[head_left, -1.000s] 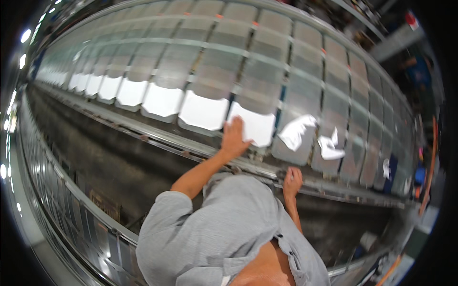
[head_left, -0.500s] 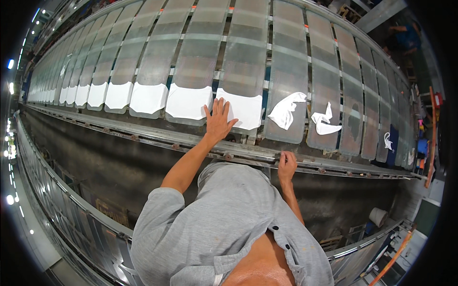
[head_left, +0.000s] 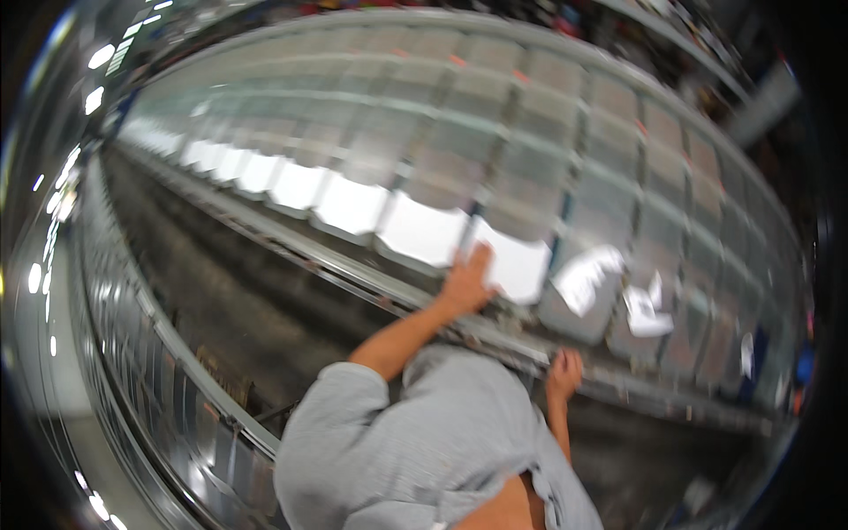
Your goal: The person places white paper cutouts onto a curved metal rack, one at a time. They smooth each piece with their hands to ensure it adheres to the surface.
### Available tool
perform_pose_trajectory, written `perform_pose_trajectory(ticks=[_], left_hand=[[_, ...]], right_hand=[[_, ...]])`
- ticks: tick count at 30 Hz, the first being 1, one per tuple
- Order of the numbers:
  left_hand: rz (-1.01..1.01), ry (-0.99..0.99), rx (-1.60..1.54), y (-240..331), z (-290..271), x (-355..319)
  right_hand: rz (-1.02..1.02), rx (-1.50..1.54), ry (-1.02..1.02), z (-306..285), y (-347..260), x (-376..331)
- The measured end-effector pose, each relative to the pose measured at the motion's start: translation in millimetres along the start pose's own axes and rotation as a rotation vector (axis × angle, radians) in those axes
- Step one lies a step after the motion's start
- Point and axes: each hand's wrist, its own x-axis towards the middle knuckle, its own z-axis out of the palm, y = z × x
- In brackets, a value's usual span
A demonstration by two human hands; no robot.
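My left hand [head_left: 468, 281] lies palm down, fingers stretched out, at the left edge of a white fabric piece [head_left: 517, 267]. That piece is spread flat over the near end of a long grey panel [head_left: 521, 190]. My right hand [head_left: 564, 375] rests by the metal rail [head_left: 503, 343] along the near side, its fingers curled; whether anything is inside them is hidden. To the right, a crumpled white cloth [head_left: 581, 284] sits on the neighbouring panel, and a second crumpled cloth [head_left: 647, 311] on the one beyond. Motion smears the picture.
Flat white pieces [head_left: 420, 231] cover the near ends of several panels in a row running left. A dark floor aisle [head_left: 221, 274] separates this row from another railed row [head_left: 190, 353] behind me. Farther right hangs a dark blue cloth [head_left: 755, 358].
The view has swung and tilted, so the row now slopes down to the right. My left hand stays on the same white piece, nearer its left edge; my right hand remains by the rail.
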Motion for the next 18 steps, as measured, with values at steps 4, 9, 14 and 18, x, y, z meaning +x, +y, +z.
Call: perform_pose_trajectory(ticks=[4, 9, 14, 18], left_hand=[[-0.022, -0.013, -0.047, -5.8, -24.9, 15.9], [-0.072, 0.126, -0.053, -0.2, -24.6, 19.8], [-0.179, 0.031, -0.056, -1.3, -22.6, 42.8], [-0.216, 0.257, 0.043, 2.9, -24.4, 99.2]], right_hand=[[-0.039, 0.000, 0.038, 22.8, 7.7, -0.8], [-0.009, 0.005, -0.035, 18.5, 6.6, 0.6], [-0.040, 0.086, -0.029, 18.2, 10.7, 6.4], [-0.009, 0.098, 0.015, 4.4, -28.4, 42.6]])
